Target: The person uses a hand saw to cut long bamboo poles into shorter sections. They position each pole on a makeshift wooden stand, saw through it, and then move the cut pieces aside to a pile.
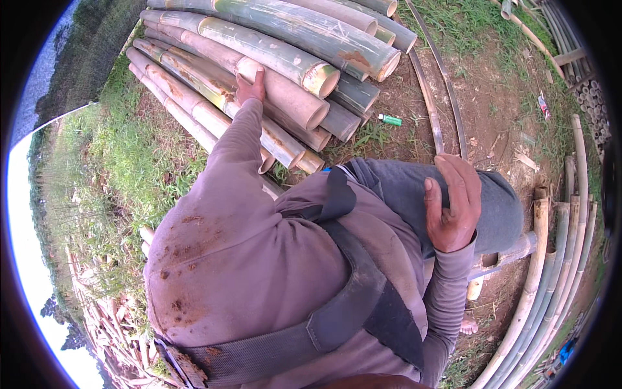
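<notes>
With my left arm stretched forward, my left hand (251, 89) is on a thick bamboo pole (285, 93) in the stack, its fingers bent over the round side. The pole is pale brown, with a hollow cut end toward me. Greener bamboo poles (259, 47) lie beyond it, and mottled yellowish ones (194, 110) lie on its near left side. My right hand (455, 206) is open by my bent leg in grey trousers (389, 188). Its fingers are extended, the thumb apart, and it holds nothing.
A small green lighter (391, 120) lies on the soil beyond my leg. Long thin strips (447, 84) run across the ground there. More long poles (551, 285) lie at the right, and a pile of split pieces (107, 324) lies at the lower left.
</notes>
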Tool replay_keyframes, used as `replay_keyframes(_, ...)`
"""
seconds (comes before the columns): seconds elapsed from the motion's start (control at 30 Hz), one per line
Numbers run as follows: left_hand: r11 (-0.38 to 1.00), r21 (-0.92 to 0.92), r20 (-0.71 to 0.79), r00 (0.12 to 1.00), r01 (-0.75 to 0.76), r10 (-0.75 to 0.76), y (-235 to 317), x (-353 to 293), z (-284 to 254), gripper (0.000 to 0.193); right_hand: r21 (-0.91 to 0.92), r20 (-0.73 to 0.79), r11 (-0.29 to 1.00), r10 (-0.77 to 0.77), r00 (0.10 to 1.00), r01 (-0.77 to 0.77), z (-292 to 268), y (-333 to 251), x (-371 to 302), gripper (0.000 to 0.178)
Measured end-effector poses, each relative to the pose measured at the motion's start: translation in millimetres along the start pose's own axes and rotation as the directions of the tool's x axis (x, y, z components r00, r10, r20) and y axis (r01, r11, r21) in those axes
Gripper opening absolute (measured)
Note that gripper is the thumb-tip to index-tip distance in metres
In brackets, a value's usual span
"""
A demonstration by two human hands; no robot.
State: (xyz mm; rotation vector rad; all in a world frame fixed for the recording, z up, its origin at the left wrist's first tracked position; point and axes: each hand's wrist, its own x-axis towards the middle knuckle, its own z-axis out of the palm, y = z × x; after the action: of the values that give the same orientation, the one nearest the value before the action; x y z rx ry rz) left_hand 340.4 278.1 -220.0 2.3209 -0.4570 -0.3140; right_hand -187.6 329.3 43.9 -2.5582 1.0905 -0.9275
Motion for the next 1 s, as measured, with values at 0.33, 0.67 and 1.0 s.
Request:
replay_keyframes(0.33, 0.528, -0.162, -0.350, 0.549, -0.834, 0.759, 199, -98, 23, 0.048, -0.002, -0.672, 0.535, 0.625, 0.397, -0.845, -46, 83, -242, 0.043)
replay_keyframes(0.67, 0.128, 0.072, 0.938, 0.111, -0.989, 0.329, 182, -261, 233, 0.054, 0.240, -0.665, 0.057, 0.737, -0.121, -0.969, 40, 89, -379, 0.031)
replay_keyframes(1.0, -0.097, 0.053, 0.976, 0.031, -0.994, 0.217, 174, -189, 344, 0.045, 0.436, -0.534, -0.230, 0.712, -0.456, -0.870, 45, 75, -383, 0.035)
